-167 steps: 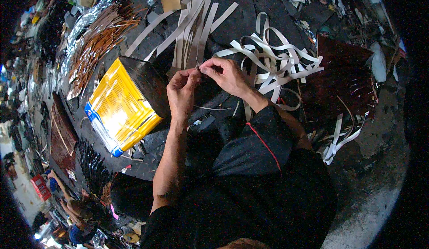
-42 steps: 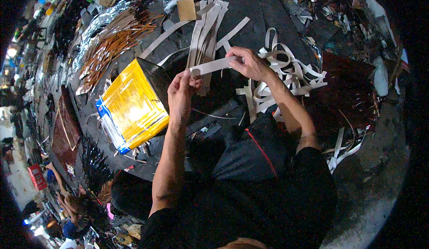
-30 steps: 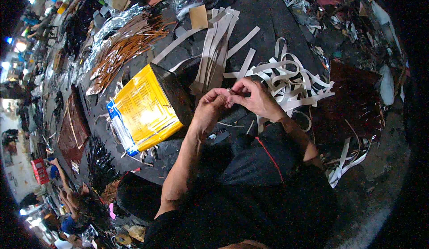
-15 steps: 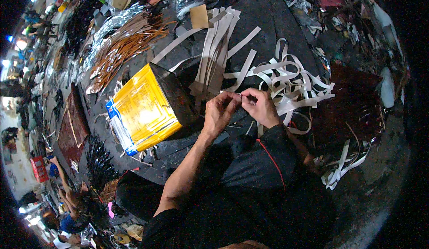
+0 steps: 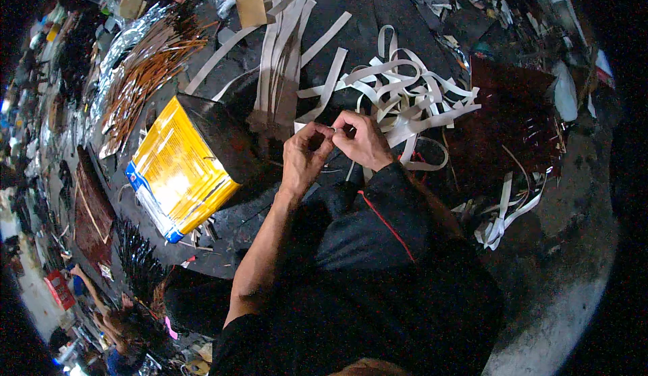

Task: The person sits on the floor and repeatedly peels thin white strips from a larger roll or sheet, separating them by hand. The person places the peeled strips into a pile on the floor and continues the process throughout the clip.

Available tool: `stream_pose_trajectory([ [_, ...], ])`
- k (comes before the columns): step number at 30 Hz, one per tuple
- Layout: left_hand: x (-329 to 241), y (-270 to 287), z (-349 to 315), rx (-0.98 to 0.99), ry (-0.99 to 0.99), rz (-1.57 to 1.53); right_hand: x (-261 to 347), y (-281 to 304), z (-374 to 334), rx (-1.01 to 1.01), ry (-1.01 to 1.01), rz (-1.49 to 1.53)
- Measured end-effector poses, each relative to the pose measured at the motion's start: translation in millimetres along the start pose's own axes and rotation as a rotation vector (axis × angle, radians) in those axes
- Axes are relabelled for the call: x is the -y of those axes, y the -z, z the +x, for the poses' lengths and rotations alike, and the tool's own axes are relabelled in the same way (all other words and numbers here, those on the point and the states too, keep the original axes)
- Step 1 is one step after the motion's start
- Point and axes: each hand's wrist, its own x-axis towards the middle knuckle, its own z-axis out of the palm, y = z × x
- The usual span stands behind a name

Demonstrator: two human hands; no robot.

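Note:
My left hand [image 5: 304,158] and my right hand [image 5: 365,141] meet fingertip to fingertip over my lap. Both pinch at something tiny and pale between them, too small to make out. Just beyond the right hand lies a tangled heap of white strips [image 5: 403,91], some curled into loops. A bundle of long, flat, pale strips [image 5: 279,59] is laid out past the left hand. One loose white strip [image 5: 332,82] slants down toward the fingers. A yellow and blue rectangular can [image 5: 182,170], its dark side facing the strips, lies left of my left forearm.
Brown and silvery thin strips [image 5: 152,72] are heaped at the far left. A dark red-brown sheet [image 5: 509,123] lies to the right, with more white strips [image 5: 505,217] near it. Another person's arm [image 5: 91,288] shows at the lower left, beside a red box [image 5: 59,289].
The whole scene has shifted left and slightly up in the picture as the view turned. Both hands stay together, still pinching, with the fingers slightly rearranged.

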Motion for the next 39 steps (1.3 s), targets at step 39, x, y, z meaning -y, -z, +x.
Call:
stream_pose_trajectory([
  [39,-64,386,-135,-0.931,0.366,1.372,-241,243,-34,-0.707,-0.467,-1.019],
])
